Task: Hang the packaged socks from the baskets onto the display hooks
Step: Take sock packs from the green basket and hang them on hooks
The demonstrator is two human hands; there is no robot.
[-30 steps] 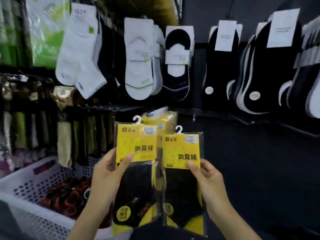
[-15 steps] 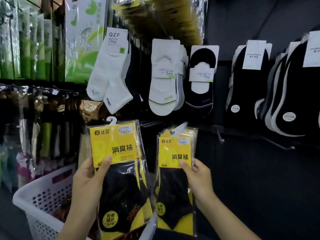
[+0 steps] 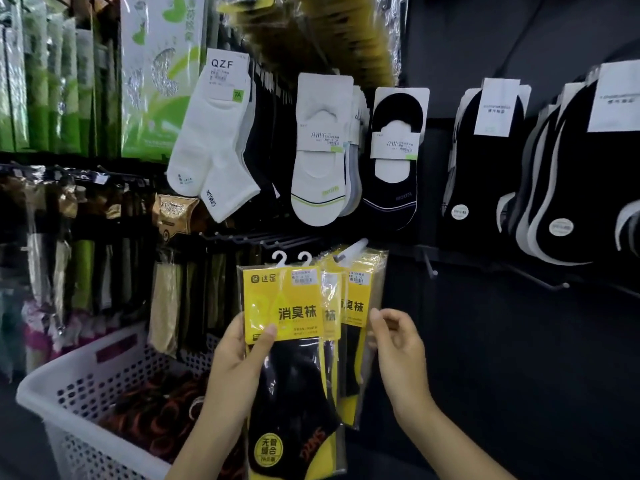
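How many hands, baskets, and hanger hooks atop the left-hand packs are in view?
Hands, left hand and right hand: 2
white basket: 1
hanger hooks on the held packs: 2
Total: 5

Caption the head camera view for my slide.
Left hand holds yellow sock packs next to matching packs hanging on a display hook; right hand open beside them, white basket below left.

We see two yellow-and-black sock packs with white hangers, held upright and overlapped at lower centre in the left hand, just left of matching packs hanging bunched on a white-tipped display hook, and a white perforated basket at lower left.
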